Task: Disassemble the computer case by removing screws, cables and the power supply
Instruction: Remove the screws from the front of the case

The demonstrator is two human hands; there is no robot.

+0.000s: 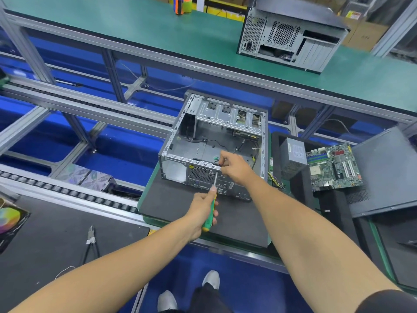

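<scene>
Lying open on a mat [171, 206], the case [209, 143] is pinched at its rear edge by the right hand [234, 168]. A screwdriver [211, 208] is gripped by the left hand [203, 211].

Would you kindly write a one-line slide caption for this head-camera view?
Left hand drives a green-handled screwdriver into the open computer case rear while the right hand steadies its edge.

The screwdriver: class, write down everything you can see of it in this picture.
The screwdriver has a green handle with a yellow end and a thin silvery metal shaft. The left hand grips the handle. The shaft slants up to the top rear edge of the open computer case, where the right hand pinches at its tip.
</scene>
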